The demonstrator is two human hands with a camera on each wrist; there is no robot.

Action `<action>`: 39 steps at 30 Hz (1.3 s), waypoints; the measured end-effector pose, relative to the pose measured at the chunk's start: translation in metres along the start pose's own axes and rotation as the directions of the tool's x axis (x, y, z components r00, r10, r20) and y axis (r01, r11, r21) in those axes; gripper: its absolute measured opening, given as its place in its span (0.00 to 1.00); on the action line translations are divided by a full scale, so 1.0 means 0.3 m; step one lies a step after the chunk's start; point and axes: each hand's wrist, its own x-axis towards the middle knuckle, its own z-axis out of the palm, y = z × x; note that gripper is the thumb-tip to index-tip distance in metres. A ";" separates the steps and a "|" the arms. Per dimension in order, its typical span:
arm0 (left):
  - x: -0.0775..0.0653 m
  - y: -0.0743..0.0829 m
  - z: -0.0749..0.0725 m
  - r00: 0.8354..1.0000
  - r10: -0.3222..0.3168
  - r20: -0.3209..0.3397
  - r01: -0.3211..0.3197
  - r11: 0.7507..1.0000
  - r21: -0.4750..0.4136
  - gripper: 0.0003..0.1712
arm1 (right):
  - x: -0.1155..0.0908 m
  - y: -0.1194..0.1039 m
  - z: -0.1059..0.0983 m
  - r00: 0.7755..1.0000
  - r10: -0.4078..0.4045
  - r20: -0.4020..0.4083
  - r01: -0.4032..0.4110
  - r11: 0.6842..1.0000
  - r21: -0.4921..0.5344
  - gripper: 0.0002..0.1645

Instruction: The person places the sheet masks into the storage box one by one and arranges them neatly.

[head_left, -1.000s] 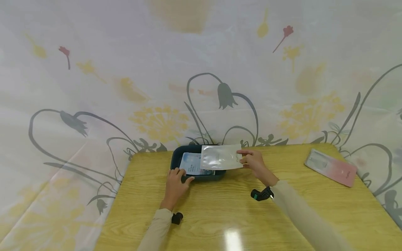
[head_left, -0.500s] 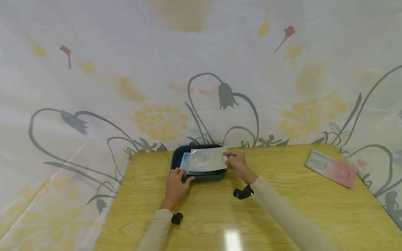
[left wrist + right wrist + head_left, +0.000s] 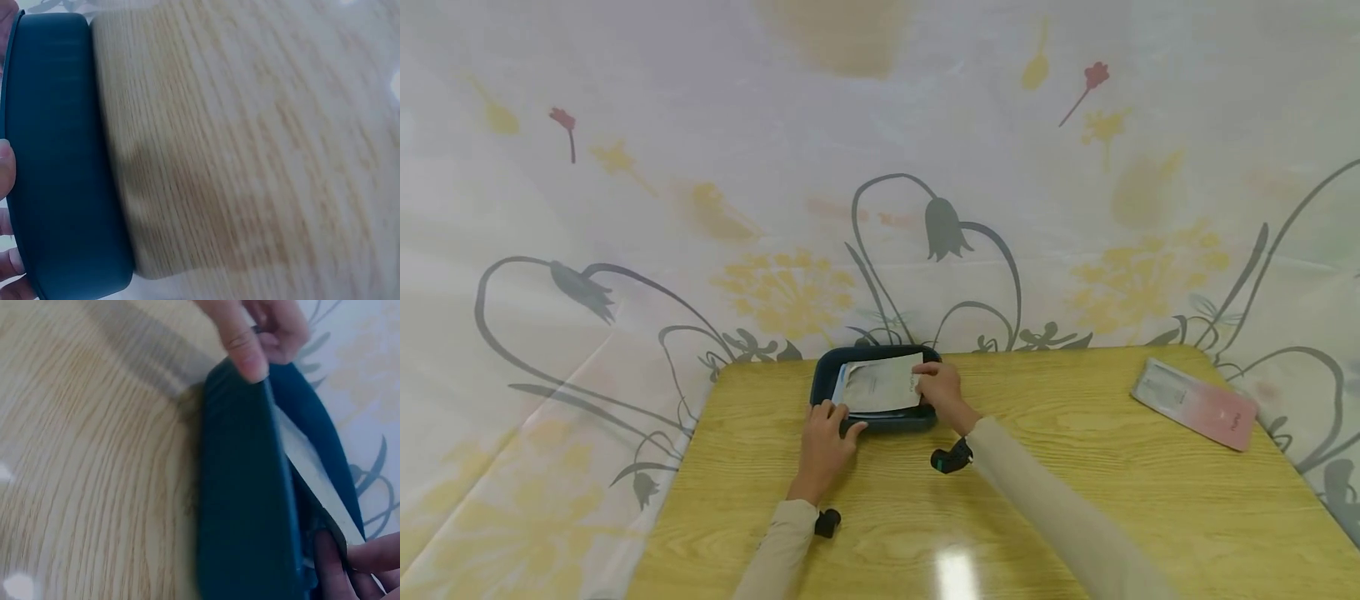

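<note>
A dark blue-green plastic basin stands at the back edge of the wooden table. My left hand holds its near left rim, thumb on the outer wall and fingers over the inside. My right hand pinches the right end of a flat white mask sachet, which lies slightly tilted within the basin's opening. In the right wrist view, the fingers reach below the rim with the sachet between them. Under it is a light blue packet, mostly hidden.
A pink and silver sachet lies flat at the right of the table. Right behind the basin hangs a white floral cloth.
My right hand has moved left and slightly down with the white sachet, bringing it from over the basin's right edge into the opening, over the blue packet. My left hand keeps its hold.
</note>
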 end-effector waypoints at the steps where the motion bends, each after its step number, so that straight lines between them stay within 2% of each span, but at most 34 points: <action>1: 0.000 0.000 -0.001 1.000 0.003 0.004 -0.003 1.000 0.011 0.18 | 0.000 0.004 0.005 1.000 -0.020 0.002 0.020 0.999 -0.032 0.22; 4: 0.002 0.001 -0.006 1.000 0.019 0.014 -0.019 0.999 0.039 0.18 | 0.003 0.015 0.015 0.997 -0.080 0.009 0.080 0.985 -0.150 0.24; 6: 0.005 0.000 -0.007 0.999 0.031 0.017 -0.032 0.998 0.060 0.19 | 0.008 0.019 0.019 0.991 -0.127 0.029 0.131 0.959 -0.253 0.24; 11: 0.009 -0.002 -0.005 0.999 0.045 0.021 -0.046 0.995 0.092 0.19 | 0.010 0.018 0.022 0.969 -0.222 0.105 0.245 0.844 -0.477 0.20; 14: 0.008 -0.001 -0.001 0.998 0.062 0.013 -0.063 0.993 0.104 0.20 | 0.002 0.014 0.019 0.958 -0.253 0.137 0.287 0.797 -0.532 0.18; 16: 0.008 -0.003 0.003 0.997 0.076 0.004 -0.076 0.991 0.108 0.20 | -0.002 0.011 0.015 0.952 -0.259 0.163 0.305 0.786 -0.537 0.18; 20: 0.011 -0.005 0.004 0.995 0.095 -0.007 -0.093 0.990 0.106 0.19 | -0.012 -0.004 -0.007 0.946 -0.236 0.223 0.320 0.791 -0.521 0.22; 22: 0.010 -0.006 0.002 0.995 0.095 -0.008 -0.094 0.991 0.099 0.18 | -0.017 -0.016 -0.022 0.943 -0.203 0.264 0.314 0.804 -0.504 0.23; 25: 0.008 -0.007 -0.003 0.996 0.089 -0.001 -0.088 0.992 0.087 0.18 | -0.022 -0.036 -0.045 0.927 -0.173 0.334 0.329 0.805 -0.494 0.22; 27: 0.007 -0.007 -0.006 0.996 0.087 0.004 -0.087 0.993 0.073 0.17 | -0.027 -0.051 -0.066 0.915 -0.147 0.375 0.325 0.821 -0.470 0.22; 33: 0.004 -0.013 0.002 0.996 0.089 -0.005 -0.089 0.995 0.048 0.16 | -0.040 -0.074 -0.148 0.898 -0.114 0.425 0.302 0.863 -0.406 0.19; 35: 0.001 -0.017 0.007 0.996 0.089 -0.013 -0.088 0.995 0.047 0.16 | -0.043 -0.081 -0.183 0.893 -0.134 0.429 0.317 0.863 -0.392 0.18; 39: -0.002 -0.017 0.014 0.993 0.107 -0.045 -0.104 0.993 0.059 0.17 | -0.060 -0.102 -0.262 0.889 -0.147 0.433 0.307 0.893 -0.328 0.18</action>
